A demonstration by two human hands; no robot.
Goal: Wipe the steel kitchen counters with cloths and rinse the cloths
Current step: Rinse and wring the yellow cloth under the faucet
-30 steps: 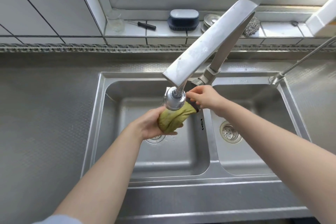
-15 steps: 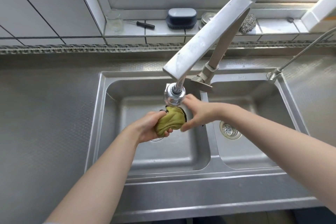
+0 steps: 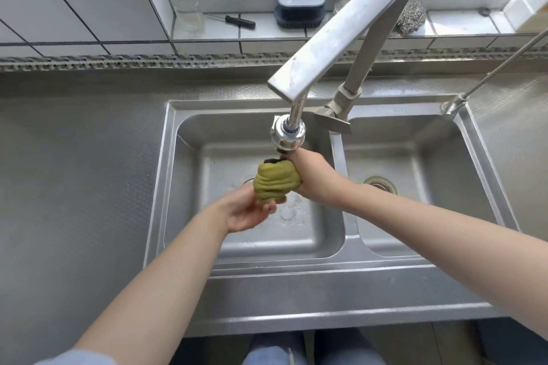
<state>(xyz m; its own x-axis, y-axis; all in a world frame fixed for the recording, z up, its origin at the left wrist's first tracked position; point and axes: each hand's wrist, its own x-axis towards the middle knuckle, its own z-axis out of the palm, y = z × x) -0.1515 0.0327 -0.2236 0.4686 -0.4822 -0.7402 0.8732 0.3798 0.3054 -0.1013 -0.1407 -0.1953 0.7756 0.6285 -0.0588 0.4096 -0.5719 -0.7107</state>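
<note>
A bunched green cloth [image 3: 274,182] hangs over the left basin [image 3: 296,234] of the double steel sink, right under the chrome tap head [image 3: 288,133]. My right hand [image 3: 311,175] grips the cloth's upper right part, fingers wrapped round it. My left hand [image 3: 247,210] sits under the cloth's lower end, palm up, with its fingertips touching the fabric. No stream of water is plainly visible; drops lie on the basin floor. The steel counter [image 3: 74,187] stretches to the left of the sink.
The big tap spout [image 3: 341,29] reaches over the sink from the back. A thin second tap [image 3: 462,92] stands at the right rear corner. On the window sill lie a glass [image 3: 189,13], a screwdriver [image 3: 237,21], a dark blue brush [image 3: 299,9] and a steel scourer [image 3: 410,16]. The right basin [image 3: 415,216] has a drain strainer.
My right hand left the tap area and took hold of the cloth's upper part. My left hand, which gripped the cloth, loosened and now sits beneath it.
</note>
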